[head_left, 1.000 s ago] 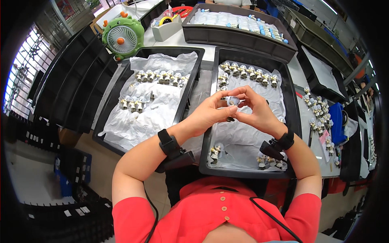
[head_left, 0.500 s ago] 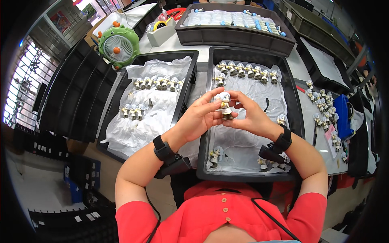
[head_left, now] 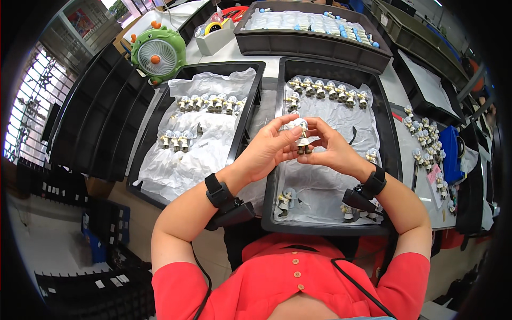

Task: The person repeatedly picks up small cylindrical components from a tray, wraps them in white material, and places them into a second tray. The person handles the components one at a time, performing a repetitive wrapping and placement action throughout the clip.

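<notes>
A small figurine (head_left: 303,140) with pale hair, a white outfit and dark feet stands upright between my hands over the right black tray (head_left: 393,160). My left hand (head_left: 269,148) pinches its left side with thumb and fingers. From the other side my right hand (head_left: 335,151) grips it, fingers behind the head and thumb near the feet. Beneath lies crumpled white paper (head_left: 330,186). Similar figurines (head_left: 330,89) form a row along this tray's far end. Another figurine (head_left: 286,201) lies in its near left corner, and a few sit near my right wrist.
The left black tray (head_left: 252,101) holds two short rows of figurines on paper. Behind stand a green fan (head_left: 158,56), a tape dispenser (head_left: 214,40) and a large grey bin (head_left: 314,50). More figurines (head_left: 425,138) cluster on the table at right, beside a blue holder (head_left: 451,154).
The figurine has turned in my fingers, so its front shows less, and it has shifted slightly right. Both hands keep hold of it. The whole view has shifted a little.
</notes>
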### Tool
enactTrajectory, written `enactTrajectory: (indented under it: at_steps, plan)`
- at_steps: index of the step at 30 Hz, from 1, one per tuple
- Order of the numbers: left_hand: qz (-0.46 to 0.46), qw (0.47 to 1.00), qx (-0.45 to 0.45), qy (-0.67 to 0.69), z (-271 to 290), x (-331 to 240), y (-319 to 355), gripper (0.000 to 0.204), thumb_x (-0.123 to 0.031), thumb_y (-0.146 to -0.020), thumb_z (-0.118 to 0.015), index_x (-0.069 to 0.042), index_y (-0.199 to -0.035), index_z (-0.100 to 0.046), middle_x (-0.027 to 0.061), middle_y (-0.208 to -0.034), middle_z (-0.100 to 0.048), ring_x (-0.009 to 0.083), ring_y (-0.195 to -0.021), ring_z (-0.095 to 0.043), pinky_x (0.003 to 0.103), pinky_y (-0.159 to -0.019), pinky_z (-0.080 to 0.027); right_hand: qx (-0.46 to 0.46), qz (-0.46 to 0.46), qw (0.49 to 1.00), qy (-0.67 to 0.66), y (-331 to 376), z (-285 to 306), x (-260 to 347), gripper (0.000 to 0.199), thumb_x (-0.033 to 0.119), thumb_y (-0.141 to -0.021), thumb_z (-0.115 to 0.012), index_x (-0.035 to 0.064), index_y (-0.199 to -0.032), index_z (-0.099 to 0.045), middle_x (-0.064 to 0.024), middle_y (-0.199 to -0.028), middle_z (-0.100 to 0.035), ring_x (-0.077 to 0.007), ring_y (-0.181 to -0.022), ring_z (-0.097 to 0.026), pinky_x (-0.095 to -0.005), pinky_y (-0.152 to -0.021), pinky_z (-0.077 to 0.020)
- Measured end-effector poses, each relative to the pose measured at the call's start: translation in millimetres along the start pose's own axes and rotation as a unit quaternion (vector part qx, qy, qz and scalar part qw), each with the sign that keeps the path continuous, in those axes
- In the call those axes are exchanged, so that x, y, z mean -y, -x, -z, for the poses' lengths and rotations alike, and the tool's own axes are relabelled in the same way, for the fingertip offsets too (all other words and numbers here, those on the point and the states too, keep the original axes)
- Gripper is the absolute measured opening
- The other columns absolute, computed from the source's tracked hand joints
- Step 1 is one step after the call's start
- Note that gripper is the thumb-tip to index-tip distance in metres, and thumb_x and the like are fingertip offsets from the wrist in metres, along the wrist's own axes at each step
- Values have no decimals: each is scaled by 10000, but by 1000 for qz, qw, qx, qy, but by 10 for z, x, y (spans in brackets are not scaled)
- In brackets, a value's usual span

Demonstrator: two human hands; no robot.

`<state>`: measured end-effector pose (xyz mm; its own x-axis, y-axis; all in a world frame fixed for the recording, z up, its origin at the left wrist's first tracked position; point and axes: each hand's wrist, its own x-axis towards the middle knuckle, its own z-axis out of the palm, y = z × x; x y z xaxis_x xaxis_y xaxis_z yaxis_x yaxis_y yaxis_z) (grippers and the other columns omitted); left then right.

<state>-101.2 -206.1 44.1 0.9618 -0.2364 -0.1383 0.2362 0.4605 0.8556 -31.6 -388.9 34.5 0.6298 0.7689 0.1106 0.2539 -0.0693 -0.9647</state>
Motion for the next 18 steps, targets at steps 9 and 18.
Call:
enactTrajectory:
  at_steps: [9, 18]
  plan:
    - [-23, 998, -44, -48, -19, -42, 38, 479, -238, -907, -558, -51, -1307, -374, 90, -1137, -541, 217, -1006, -590, 366, -826, -499, -67, 60, 990, 109, 28, 66, 141, 610, 218, -654, -785, 63, -1162, -485, -70, -1107, -529, -206, -1055, -512, -337, -873, -419]
    - [-28, 997, 52, -45, -83, 38, 31, 433, -251, -926, -524, -52, -1294, -413, 64, -1191, -531, 212, -1081, -551, 339, -884, -472, -107, 295, 896, 313, 52, -69, 227, 627, 101, -599, -771, 78, -1170, -511, -110, -1112, -487, -303, -1059, -472, -375, -895, -416]
